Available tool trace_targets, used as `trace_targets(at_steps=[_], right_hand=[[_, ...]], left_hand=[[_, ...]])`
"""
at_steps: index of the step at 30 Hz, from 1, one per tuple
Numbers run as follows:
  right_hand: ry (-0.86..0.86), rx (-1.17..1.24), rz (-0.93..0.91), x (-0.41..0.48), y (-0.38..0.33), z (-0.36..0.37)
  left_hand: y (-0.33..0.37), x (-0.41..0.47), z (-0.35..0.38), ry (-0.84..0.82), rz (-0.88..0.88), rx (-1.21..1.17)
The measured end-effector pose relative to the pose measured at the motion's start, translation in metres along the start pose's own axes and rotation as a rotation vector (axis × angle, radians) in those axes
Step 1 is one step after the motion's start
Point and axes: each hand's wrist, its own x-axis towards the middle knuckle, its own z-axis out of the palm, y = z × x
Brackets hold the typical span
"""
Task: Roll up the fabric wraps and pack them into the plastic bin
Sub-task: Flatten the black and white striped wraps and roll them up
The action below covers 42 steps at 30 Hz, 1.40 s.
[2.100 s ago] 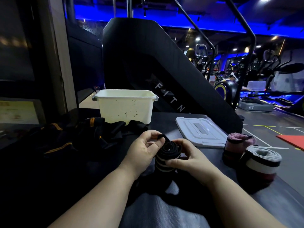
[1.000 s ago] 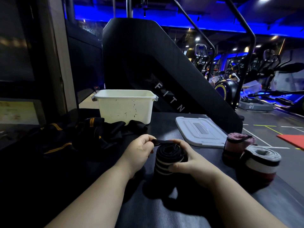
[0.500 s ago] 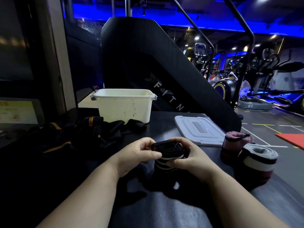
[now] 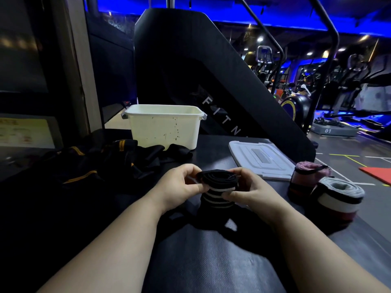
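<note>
While left hand (image 4: 178, 187) and right hand (image 4: 250, 192) grip wrap (image 4: 218, 180) (black, striped) | bin (image 4: 165, 129) behind

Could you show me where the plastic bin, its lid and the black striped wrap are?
plastic bin (image 4: 165, 132): head view, on its front wall.
lid (image 4: 261, 159): head view, on its flat top face.
black striped wrap (image 4: 218, 179): head view, on the coiled top end of the roll.

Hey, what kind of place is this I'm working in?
Most likely a gym. Cardio machines line the back right under blue lights, the big black machine behind the plastic bin reads FITN, and the left hand and right hand hold a part-rolled black wrap.
</note>
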Motion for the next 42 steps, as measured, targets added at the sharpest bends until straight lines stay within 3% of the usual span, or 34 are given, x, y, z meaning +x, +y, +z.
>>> trace_targets(at_steps=[4,11,14,27,42], right_hand=[[0.115,-0.141,-0.030,0.003,0.002,0.005],[0.283,-0.320,-0.072,0.004,0.005,0.015],[0.324,-0.362,-0.070,0.004,0.003,0.017],[0.007,-0.105,-0.002,0.002,0.000,0.006],[0.090,-0.139,-0.049,0.003,-0.001,0.016]], left_hand=[[-0.001,0.000,0.002,0.051,-0.038,-0.030],[0.003,-0.003,-0.002,-0.096,-0.081,-0.130],[0.002,-0.002,0.003,-0.010,-0.082,-0.029],[-0.007,0.005,0.007,0.094,-0.067,-0.073],[-0.007,0.007,0.016,0.115,-0.041,0.050]])
